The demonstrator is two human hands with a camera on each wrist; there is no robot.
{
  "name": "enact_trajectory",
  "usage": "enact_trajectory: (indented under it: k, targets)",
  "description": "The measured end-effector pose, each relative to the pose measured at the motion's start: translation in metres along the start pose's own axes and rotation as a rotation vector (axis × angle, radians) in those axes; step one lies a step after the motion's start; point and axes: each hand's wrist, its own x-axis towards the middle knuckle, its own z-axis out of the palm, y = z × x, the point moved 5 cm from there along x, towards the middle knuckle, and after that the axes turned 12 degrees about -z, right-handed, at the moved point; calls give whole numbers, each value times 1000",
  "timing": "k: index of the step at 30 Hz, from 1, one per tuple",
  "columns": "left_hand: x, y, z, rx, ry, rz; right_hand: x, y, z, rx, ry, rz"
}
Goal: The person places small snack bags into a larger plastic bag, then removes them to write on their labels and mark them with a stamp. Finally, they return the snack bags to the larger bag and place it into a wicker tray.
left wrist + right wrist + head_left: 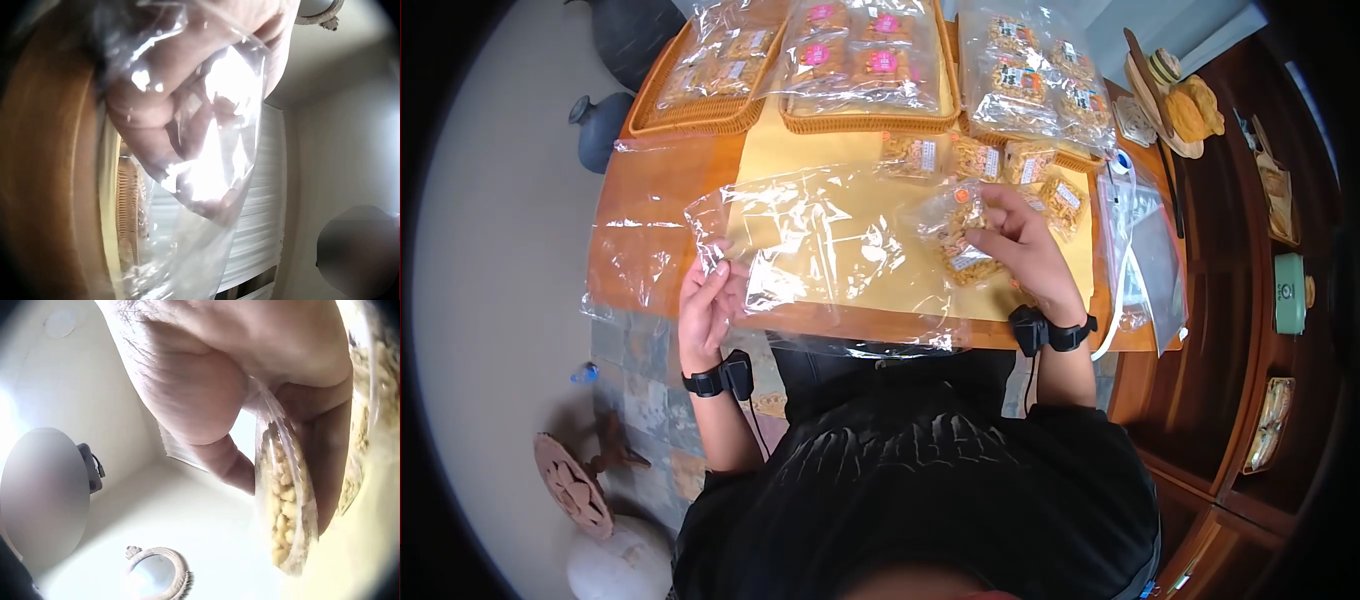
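My left hand [708, 298] pinches the left end of a large clear plastic bag [825, 235] that spreads over the table's front. In the left wrist view the shiny film [215, 156] lies across the fingers. Between thumb and fingers, my right hand [1025, 240] holds a small snack packet [965, 245], whose left side overlaps the bag's right end in the head view. Seen from the right wrist, the packet [284, 500] is upright, with pale, nut-like pieces inside. More snack packets [977, 158] lie just beyond the right hand.
Wicker trays [800, 122] with bagged snacks line the table's far side. Yellow paper [880, 300] covers the middle of the wooden table [640, 180]. Flat clear bags [1140, 250] and a white strap lie at the right edge. Dark vases [605, 130] stand to the left.
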Motion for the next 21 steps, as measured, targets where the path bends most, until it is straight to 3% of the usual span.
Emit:
enact_trajectory:
  k: [4,7,11,13,15,17,21]
  targets:
    - [-1,2,6,58,-65,-9,11,5,9,61,-50,41]
    - [-2,1,7,93,-23,-38,22,-4,5,111,22,-26]
    - [0,0,22,191,33,-36,27,1,15,-140,-87,77]
    - [-1,3,27,246,38,-47,31,10,35,-267,-365,191]
    - [-3,3,31,259,57,-24,37,17,51,-159,-378,129]
    - [-4,5,35,256,54,-24,46,12,66,-366,-528,112]
    - [0,-1,15,219,94,-18,65,9,89,-375,-561,139]
